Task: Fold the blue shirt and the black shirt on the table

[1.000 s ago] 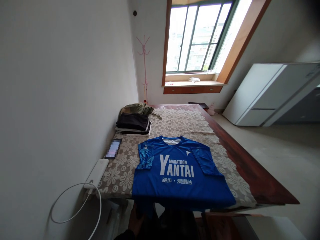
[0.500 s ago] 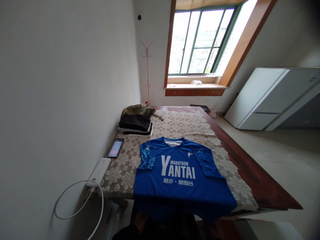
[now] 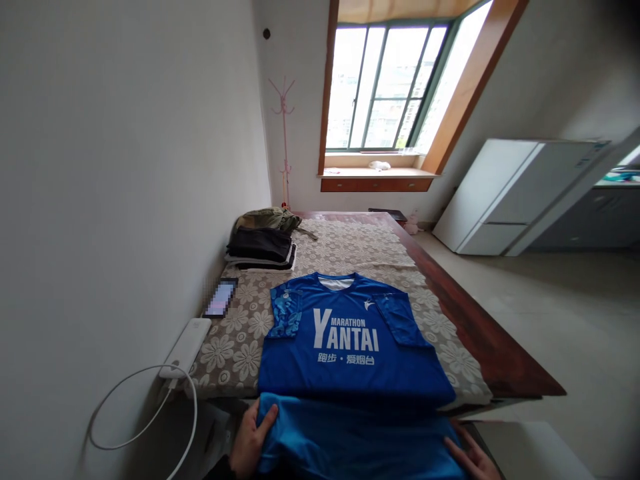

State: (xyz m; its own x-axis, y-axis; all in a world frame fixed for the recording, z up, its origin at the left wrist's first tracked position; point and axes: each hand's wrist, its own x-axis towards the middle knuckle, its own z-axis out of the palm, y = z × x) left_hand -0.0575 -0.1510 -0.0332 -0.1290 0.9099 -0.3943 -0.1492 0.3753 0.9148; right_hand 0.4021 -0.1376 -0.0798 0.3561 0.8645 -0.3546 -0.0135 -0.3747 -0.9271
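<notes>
A blue T-shirt (image 3: 350, 373) lies front up on the patterned tablecloth, its collar away from me and both sleeves folded in over the chest. White "Marathon Yantai" lettering runs across it. The lower part of the shirt hangs past the near table edge and is raised towards me. At its left corner, my left hand (image 3: 251, 435) is closed on the fabric, thumb on top. My right hand (image 3: 473, 453) grips the opposite corner near the bottom of the view; part of that hand is hidden by the cloth.
A stack of folded dark clothes (image 3: 260, 245) lies at the back left, against a green-brown bag (image 3: 265, 217). Along the wall side are a phone (image 3: 221, 298) and a white power bank (image 3: 185, 347) with a looped cable (image 3: 195, 413). The wooden table edge (image 3: 480, 320) runs along the right.
Both hands have come up into view from below the table edge, lifting the shirt's lower part with them. The view has shifted slightly to the right.
</notes>
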